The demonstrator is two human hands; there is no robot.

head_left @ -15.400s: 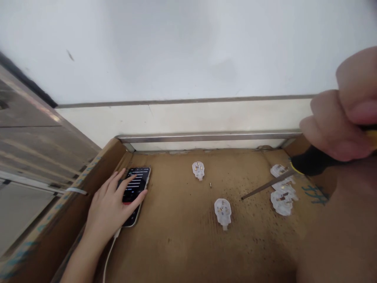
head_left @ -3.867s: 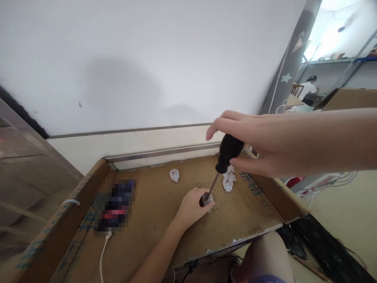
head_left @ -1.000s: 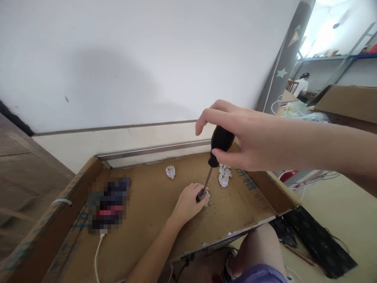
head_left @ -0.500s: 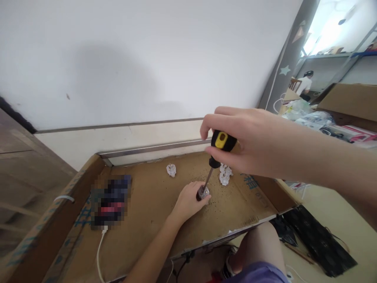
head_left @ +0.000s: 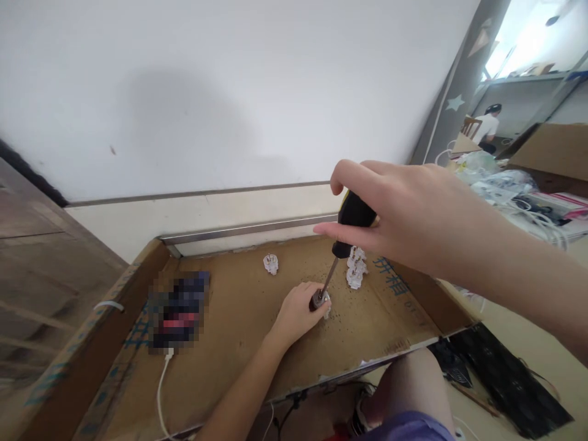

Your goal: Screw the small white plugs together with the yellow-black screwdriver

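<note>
My right hand (head_left: 390, 196) is wrapped round the black and yellow handle of a screwdriver (head_left: 356, 214), its thumb stretched along the near side. The shaft slants down to the left, its tip on a small part, dark on one side and clear on the other (head_left: 318, 299). My left hand (head_left: 298, 309) holds this part against the cardboard between thumb and fingers. One clear plug-like piece (head_left: 271, 264) lies behind my left hand. More clear pieces (head_left: 355, 272) sit together to the right, partly behind the screwdriver.
The cardboard tray (head_left: 229, 343) has raised sides and dark specks scattered near the part. A pixelated object (head_left: 179, 312) with a white cable (head_left: 160, 392) lies at the left. A white wall rises behind. Bags (head_left: 505, 184) and a seated person (head_left: 489, 125) are at the right.
The screwdriver handle has turned in my right hand, so its yellow patch no longer faces the camera. My right thumb has straightened. The whole view has shifted slightly.
</note>
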